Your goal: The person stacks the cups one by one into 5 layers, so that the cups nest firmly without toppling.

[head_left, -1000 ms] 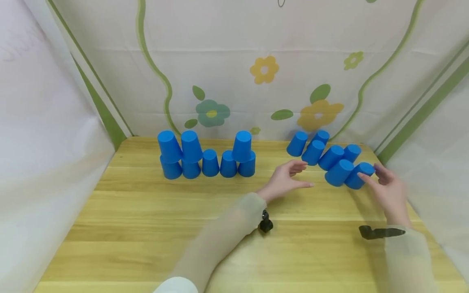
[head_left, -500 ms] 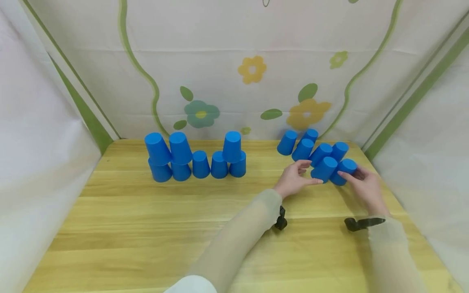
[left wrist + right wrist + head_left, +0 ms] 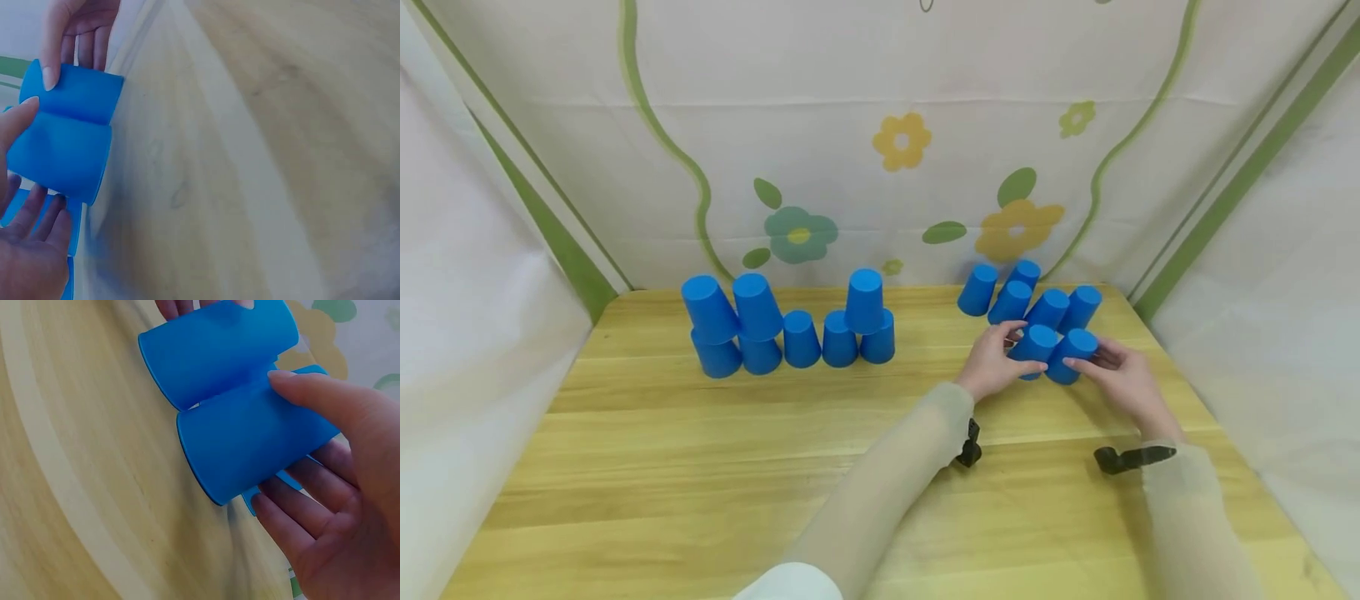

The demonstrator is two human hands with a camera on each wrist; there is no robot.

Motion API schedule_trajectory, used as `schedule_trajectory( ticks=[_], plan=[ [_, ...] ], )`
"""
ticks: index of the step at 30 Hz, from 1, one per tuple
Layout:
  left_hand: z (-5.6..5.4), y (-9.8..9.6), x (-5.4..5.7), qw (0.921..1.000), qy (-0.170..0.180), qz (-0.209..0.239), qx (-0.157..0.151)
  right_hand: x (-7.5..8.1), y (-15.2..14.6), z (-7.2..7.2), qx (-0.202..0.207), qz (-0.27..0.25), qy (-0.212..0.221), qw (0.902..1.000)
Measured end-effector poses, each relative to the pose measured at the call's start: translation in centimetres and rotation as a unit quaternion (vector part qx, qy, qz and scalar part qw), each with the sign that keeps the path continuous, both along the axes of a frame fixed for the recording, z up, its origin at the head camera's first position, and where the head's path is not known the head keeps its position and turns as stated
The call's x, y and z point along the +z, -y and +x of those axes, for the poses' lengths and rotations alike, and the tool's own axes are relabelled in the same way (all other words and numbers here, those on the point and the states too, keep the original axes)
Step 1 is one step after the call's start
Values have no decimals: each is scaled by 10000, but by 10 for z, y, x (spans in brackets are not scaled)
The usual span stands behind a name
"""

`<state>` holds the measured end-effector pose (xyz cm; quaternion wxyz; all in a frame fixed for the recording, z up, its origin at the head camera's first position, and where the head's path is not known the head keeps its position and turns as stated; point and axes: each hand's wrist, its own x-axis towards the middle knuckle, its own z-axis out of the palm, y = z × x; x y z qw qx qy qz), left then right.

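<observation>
Two upside-down blue cups stand side by side at the right of the table in the head view. My left hand [image 3: 990, 363] grips the left cup [image 3: 1036, 343], thumb on the near side and fingers behind. My right hand [image 3: 1129, 385] holds the right cup [image 3: 1073, 350] between thumb and fingers. Both wrist views show the two cups touching along their sides, the left cup [image 3: 59, 156] and the right cup [image 3: 256, 444] each in its own hand. Whether their rims touch the table is unclear.
Several more upside-down blue cups [image 3: 977, 292] stand just behind my hands. Farther left is a row of blue cups [image 3: 802, 340], with upper cups [image 3: 757, 307] set on some of them. A flowered cloth [image 3: 820, 150] hangs behind the wooden table [image 3: 700, 483].
My left hand has come right and taken hold of the left cup. Both held cups have shifted left relative to those behind. The head view has turned slightly right.
</observation>
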<state>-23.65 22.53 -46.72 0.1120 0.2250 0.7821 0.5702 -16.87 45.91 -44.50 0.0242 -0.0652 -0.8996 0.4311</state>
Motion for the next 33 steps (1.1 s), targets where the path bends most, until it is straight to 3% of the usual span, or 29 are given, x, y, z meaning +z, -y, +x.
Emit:
schedule_trajectory(
  ticks=[8,16,23,28,33],
  plan=[
    [6,7,-3,9987,-317,-369,-167,0,7,0,147,-88,31,9998],
    [10,28,13,9951,-707,-618,-312,4,8,6,-236,-398,-252,9986],
    [22,56,40,9924,-959,-622,-453,5,6,10,-356,-640,-344,9967],
    [33,82,65,9876,-1339,-318,-752,4,4,9,-423,-502,-281,9974],
    [42,113,91,9838,-1604,-104,-797,3,4,9,-391,-521,-300,9974]
  ],
)
